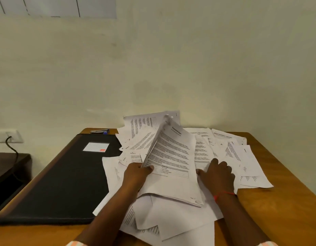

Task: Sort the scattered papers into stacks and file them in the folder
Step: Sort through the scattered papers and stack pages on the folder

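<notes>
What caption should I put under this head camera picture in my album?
Left hand holds up sheets above the messy pile; right hand rests on it, beside a black folder.

left hand (137, 174): lower centre, thumb and curled fingers pinch a paper sheaf (171, 157) | right hand (216, 174): right of centre, palm down, fingers spread | forearms (107, 215): rising from bottom edge

Both forearms bare from elbow to wrist; left grip (137, 173) and right grip (218, 173) uncovered. Right wrist carries a thin red thread (224, 193) — bunched thicker at its inner side. At the lower edge of view, left sleeve (72, 243) and right sleeve (268, 243) show orange-and-white stripes — only the hems visible
</notes>
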`<state>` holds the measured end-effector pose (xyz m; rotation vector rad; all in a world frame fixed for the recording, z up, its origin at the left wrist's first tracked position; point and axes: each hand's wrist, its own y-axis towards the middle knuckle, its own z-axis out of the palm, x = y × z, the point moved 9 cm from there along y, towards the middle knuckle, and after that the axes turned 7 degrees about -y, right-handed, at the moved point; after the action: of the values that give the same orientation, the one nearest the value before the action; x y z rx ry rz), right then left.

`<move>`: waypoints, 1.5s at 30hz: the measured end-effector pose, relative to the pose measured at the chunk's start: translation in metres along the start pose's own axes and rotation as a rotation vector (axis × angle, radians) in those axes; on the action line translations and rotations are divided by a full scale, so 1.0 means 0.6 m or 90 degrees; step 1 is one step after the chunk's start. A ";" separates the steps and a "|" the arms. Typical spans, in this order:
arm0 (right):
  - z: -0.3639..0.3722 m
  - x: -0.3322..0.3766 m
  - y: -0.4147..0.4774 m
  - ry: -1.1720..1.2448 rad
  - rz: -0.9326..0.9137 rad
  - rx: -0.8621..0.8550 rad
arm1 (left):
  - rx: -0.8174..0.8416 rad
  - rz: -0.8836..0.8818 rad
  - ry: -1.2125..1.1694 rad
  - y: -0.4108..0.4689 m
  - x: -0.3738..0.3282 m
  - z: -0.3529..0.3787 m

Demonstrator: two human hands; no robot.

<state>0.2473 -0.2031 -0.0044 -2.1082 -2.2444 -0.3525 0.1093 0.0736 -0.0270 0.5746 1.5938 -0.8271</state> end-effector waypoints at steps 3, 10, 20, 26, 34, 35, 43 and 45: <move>0.004 0.000 0.000 -0.016 -0.008 -0.009 | 0.012 -0.012 -0.041 -0.004 0.005 0.006; 0.009 -0.001 0.003 -0.025 -0.012 0.000 | 0.028 0.030 0.010 -0.014 -0.004 0.018; 0.004 0.042 -0.005 0.018 -0.111 0.011 | -0.246 0.404 0.130 -0.054 -0.102 -0.048; 0.005 -0.027 0.011 -0.015 0.014 -0.030 | -0.340 0.291 -0.200 -0.037 -0.078 -0.117; 0.006 -0.024 0.010 -0.066 0.014 -0.062 | -0.293 0.066 -0.664 -0.020 -0.039 -0.126; 0.002 -0.020 0.012 -0.052 0.010 -0.075 | -0.267 0.041 -0.670 -0.017 -0.034 -0.118; -0.042 0.055 -0.008 0.489 -0.182 -0.103 | -0.023 -0.041 -0.844 -0.007 -0.050 -0.071; -0.044 0.063 -0.017 0.573 -0.196 -0.077 | -0.001 -0.049 -0.849 -0.002 -0.045 -0.067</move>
<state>0.2313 -0.1719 0.0267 -1.2048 -1.9542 -1.1837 0.0884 0.1063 0.0020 -0.1064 0.3821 -0.9446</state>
